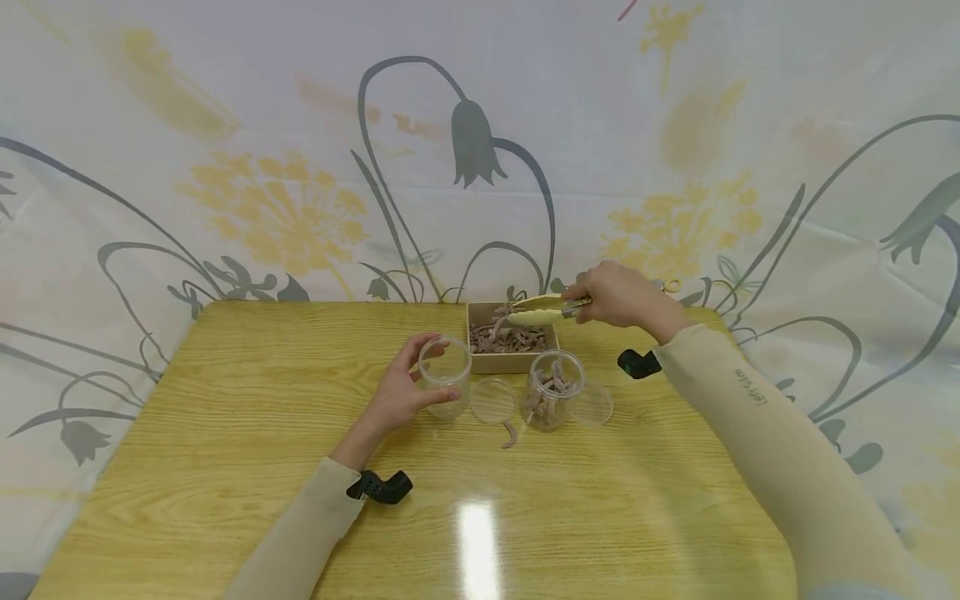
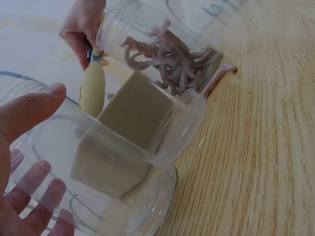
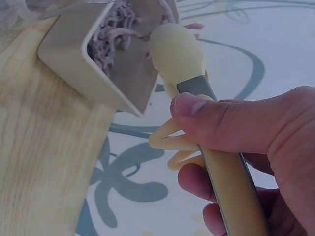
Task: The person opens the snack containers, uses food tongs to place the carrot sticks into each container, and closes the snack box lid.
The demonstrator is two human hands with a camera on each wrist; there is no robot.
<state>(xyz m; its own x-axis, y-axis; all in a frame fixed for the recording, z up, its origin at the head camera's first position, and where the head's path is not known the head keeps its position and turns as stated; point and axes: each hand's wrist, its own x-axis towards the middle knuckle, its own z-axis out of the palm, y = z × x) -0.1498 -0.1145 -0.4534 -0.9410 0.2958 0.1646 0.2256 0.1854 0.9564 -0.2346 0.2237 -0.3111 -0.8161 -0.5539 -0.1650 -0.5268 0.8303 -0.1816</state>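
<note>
My left hand (image 1: pixel 396 390) grips a clear plastic jar (image 1: pixel 446 379) by its sides, thumb on the near side and fingers round the far side. Nothing shows inside this jar. In my right hand (image 1: pixel 617 293) is a pair of tongs (image 1: pixel 542 317) with pale yellow heads, held over a beige box (image 1: pixel 510 363). Brownish-purple, finger-like strips (image 1: pixel 506 337) fill the bottom of the box. The right wrist view shows strip ends sticking out beside the tong head (image 3: pixel 177 51). A second clear jar (image 2: pixel 123 29), holding several such strips (image 2: pixel 172 56), stands in front of the box.
One round clear lid (image 1: pixel 492 401) lies between the two jars, another (image 1: pixel 592 405) to the right of the filled one. A single loose strip (image 1: pixel 510 434) lies on the wooden table (image 1: pixel 315 358). Behind the table's back edge hangs a flower-patterned cloth (image 1: pixel 300 167).
</note>
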